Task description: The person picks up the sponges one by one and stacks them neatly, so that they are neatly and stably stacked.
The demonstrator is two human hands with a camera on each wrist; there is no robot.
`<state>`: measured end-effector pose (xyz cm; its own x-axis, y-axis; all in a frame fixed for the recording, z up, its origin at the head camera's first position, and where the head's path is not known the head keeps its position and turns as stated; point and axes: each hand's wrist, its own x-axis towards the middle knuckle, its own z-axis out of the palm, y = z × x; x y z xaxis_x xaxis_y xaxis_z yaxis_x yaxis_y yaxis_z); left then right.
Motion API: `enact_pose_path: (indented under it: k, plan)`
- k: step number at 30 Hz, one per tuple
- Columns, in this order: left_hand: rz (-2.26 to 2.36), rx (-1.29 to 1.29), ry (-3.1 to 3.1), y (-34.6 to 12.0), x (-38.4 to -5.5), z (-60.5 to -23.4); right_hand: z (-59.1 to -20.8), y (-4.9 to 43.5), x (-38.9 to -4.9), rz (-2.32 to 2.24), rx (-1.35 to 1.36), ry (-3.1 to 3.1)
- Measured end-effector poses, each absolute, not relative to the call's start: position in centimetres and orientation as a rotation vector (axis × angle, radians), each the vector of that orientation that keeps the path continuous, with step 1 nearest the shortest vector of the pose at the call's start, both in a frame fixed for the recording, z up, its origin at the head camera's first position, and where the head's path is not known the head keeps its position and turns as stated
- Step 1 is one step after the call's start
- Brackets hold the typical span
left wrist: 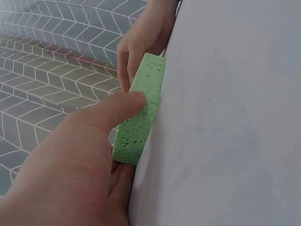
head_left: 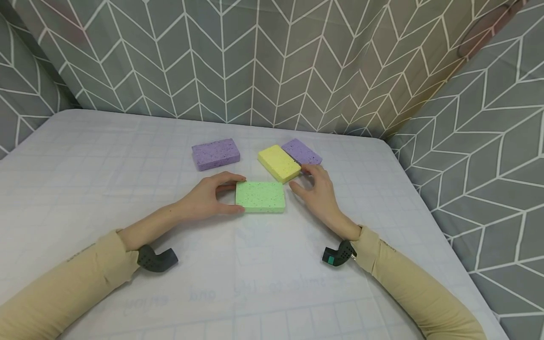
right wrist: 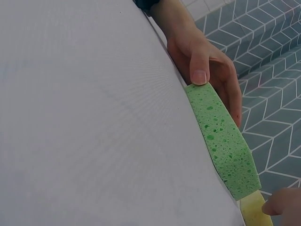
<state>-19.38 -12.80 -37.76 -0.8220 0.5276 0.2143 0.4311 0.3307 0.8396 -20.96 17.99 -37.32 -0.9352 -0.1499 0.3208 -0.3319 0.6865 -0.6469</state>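
Observation:
A green sponge (head_left: pixel 260 196) lies flat on the white-covered table. My left hand (head_left: pixel 212 193) grips its left end, thumb at the near edge and fingers at the far edge; the thumb (left wrist: pixel 124 106) shows on the sponge's side in the left wrist view. Behind and right of it is a yellow sponge (head_left: pixel 278 163), set at an angle. My right hand (head_left: pixel 318 196) is beside the yellow sponge's near right end, thumb and fingers apart and bent. Its index fingertip is close to the corner; contact is hard to tell.
One purple sponge (head_left: pixel 216 154) lies at the back left. Another purple sponge (head_left: pixel 302 152) is directly behind the yellow one, up against it. A patterned grey curtain (head_left: pixel 238 61) hangs past the table's far edge and along the right side.

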Motion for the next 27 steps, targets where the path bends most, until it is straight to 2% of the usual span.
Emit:
enact_pose_path:
  k: [27]
  plan:
    - [1.515,0.896,2.492,-12.76,-19.27,-37.67,-37.42,17.36,-21.85,0.989,0.415,-2.686]
